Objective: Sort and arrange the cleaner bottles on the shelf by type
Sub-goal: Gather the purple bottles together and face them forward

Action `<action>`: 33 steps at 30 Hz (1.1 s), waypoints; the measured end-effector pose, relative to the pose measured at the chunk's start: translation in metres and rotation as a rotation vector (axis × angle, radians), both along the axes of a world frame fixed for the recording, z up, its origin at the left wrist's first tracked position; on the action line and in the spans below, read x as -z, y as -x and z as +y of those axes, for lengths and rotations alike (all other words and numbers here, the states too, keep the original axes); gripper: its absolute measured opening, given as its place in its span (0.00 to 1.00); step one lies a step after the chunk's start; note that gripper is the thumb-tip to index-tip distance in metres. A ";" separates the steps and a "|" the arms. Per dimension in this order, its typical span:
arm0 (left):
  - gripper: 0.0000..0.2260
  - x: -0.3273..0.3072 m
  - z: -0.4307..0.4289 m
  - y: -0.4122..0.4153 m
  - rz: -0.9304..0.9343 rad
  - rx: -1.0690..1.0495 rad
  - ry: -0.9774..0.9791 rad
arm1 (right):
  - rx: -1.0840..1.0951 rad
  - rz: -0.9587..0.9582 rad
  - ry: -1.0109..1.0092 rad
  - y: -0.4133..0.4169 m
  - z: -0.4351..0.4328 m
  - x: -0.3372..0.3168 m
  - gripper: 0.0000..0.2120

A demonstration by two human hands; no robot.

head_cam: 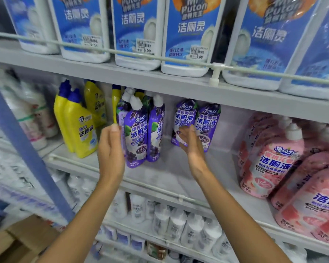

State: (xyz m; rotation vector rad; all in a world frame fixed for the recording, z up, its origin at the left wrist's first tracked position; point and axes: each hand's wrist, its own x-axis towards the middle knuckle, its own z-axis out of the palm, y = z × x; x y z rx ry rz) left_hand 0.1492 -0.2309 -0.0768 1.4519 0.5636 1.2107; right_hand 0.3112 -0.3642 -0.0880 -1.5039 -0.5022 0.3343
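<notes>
— Two groups of purple bottles are being kept on the middle shelf: a front cluster just beside the yellow bottles, and a rear pair further right and deeper in. How are they being judged to handle?

— As stiff plastic, probably full and fairly heavy, with glossy labels likely to slip. The narrow neck under the white cap is being favoured as the place to take hold.

— And the hands?

— Both are being held flat with fingers straight, nothing gripped. The left hand is being held at the front cluster's left side, though contact cannot be told through the blur. The right hand is being held in front of the rear pair.

— Room for moving?

— Bare shelf is being left between the purple groups and the pink bottles. Headroom is being limited by the upper shelf, and the front lip is being guarded by a low rail, so sliding is being judged safer than lifting.
</notes>
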 end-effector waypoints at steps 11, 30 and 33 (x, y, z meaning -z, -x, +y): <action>0.21 0.019 0.038 -0.038 0.252 -0.003 -0.149 | -0.061 -0.212 0.012 -0.003 0.093 -0.017 0.24; 0.21 0.032 0.021 -0.088 0.163 0.559 -0.119 | 0.435 -0.230 0.010 -0.004 0.003 -0.001 0.31; 0.18 0.031 0.014 -0.106 0.194 0.561 -0.136 | 0.459 -0.227 0.036 -0.014 -0.008 0.007 0.35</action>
